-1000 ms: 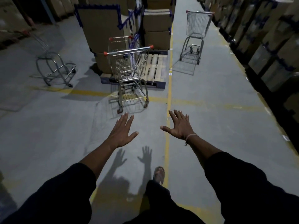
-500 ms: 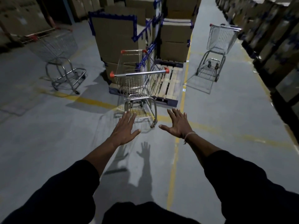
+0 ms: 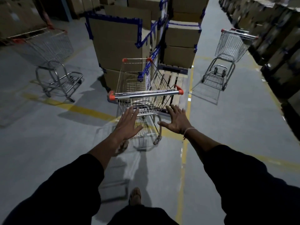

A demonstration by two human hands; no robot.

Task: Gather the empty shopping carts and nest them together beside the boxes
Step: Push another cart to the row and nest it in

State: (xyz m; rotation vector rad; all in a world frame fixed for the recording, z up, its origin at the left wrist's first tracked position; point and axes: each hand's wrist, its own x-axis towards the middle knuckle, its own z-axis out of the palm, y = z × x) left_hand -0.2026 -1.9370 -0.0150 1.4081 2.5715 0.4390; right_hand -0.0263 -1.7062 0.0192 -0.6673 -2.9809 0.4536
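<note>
Over the last second the person has closed on the middle cart (image 3: 146, 88), which stands against the stacked boxes (image 3: 123, 44), and the left hand (image 3: 128, 125) and right hand (image 3: 176, 120), fingers spread and empty, now hover just short of its handle (image 3: 146, 95), so a grasp looks imminent.
</note>
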